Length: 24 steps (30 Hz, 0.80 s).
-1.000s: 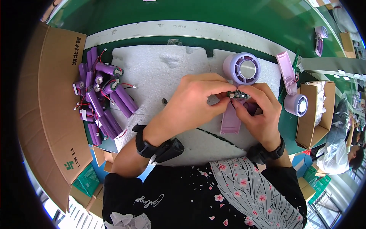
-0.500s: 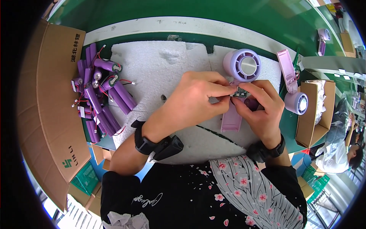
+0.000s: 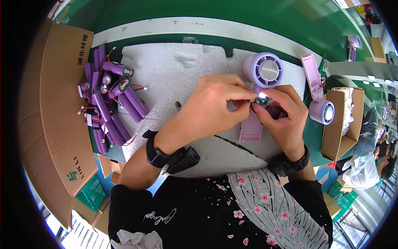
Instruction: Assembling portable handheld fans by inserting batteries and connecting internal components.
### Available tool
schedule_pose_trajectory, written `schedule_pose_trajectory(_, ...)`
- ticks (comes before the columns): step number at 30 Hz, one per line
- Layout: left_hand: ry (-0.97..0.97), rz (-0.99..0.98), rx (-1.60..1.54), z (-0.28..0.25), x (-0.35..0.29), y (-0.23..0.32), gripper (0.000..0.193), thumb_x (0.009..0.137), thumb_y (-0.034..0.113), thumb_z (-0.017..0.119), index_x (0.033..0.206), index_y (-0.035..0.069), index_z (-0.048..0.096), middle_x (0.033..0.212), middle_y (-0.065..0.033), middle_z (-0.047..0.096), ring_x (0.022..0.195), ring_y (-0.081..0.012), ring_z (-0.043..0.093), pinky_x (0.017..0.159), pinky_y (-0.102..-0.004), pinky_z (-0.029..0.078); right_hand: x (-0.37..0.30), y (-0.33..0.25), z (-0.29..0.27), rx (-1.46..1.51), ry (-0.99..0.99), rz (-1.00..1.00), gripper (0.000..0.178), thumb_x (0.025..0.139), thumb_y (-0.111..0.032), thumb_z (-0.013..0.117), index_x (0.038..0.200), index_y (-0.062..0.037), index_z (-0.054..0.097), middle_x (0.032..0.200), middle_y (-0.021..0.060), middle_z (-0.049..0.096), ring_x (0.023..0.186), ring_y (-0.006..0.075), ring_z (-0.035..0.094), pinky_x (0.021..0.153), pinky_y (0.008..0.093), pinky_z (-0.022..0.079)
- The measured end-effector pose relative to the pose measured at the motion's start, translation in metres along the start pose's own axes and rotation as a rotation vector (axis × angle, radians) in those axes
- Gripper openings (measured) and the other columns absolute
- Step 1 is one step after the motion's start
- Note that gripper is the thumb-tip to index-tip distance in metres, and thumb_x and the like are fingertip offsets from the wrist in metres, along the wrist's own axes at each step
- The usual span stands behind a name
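Note:
A lilac handheld fan [image 3: 253, 68] lies on white foam, its round head toward the far side and its opened pink handle shell [image 3: 251, 132] pointing at me. Between my hands sits a small green circuit board [image 3: 261, 101], with a bright white light shining on it. My left hand [image 3: 217, 101] is closed, thumb and forefinger at the board's left edge. Closed on the opposite edge is my right hand [image 3: 286, 112]. A dark purple cylinder [image 3: 273, 111] shows partly under its fingers. The fingers hide most of the handle's inside.
Several purple battery cells [image 3: 110, 103] with red and black leads are heaped at left, beside a large cardboard box [image 3: 58, 116]. At right lie a second fan [image 3: 321, 112] with a pink shell [image 3: 311, 76] and a small carton [image 3: 336, 137]. A dark bit [image 3: 178, 104] rests on the foam.
A bright white light now shows on the circuit board, which was unlit before. Both hands stay almost where they were, with only slight finger shifts.

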<state>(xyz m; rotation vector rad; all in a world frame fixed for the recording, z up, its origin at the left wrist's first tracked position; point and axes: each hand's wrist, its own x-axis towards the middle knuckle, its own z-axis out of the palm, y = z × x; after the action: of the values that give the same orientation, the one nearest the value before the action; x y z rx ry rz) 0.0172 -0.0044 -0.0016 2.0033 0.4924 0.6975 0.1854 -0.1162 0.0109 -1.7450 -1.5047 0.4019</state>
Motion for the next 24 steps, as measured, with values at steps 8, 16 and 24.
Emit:
schedule_pose_trajectory(8,0.018,-0.178,-0.094,0.012,-0.003,0.011,0.036,0.074,-0.005,0.069,0.108,0.006,0.062,0.098,-0.0087,0.062,0.075,-0.0179,0.063,0.069,-0.0294,0.053,-0.005,0.001,-0.001,0.139,-0.063,0.139,0.024,0.079,0.006,0.075,0.102,0.0026,0.066,0.094,0.0065,0.063,0.065,0.0082,0.064,0.052,0.0192,0.047)
schedule_pose_trajectory(16,-0.031,-0.201,-0.14,0.014,-0.003,0.012,0.032,0.077,-0.005,0.066,0.107,0.004,0.06,0.096,-0.0085,0.063,0.076,-0.0186,0.063,0.069,-0.0312,0.051,-0.002,-0.001,-0.004,0.185,-0.006,0.215,0.022,0.077,0.0,0.078,0.097,-0.0012,0.07,0.084,0.0064,0.065,0.058,0.0086,0.059,0.05,0.0222,0.045)
schedule_pose_trajectory(24,-0.051,-0.243,-0.177,0.014,-0.004,0.012,0.029,0.077,-0.003,0.066,0.104,0.004,0.058,0.092,-0.0076,0.063,0.073,-0.0193,0.062,0.069,-0.0316,0.05,0.0,0.001,-0.012,0.138,-0.081,0.169,0.021,0.075,0.001,0.079,0.095,-0.0045,0.073,0.086,0.0065,0.065,0.064,0.01,0.061,0.053,0.0228,0.047)
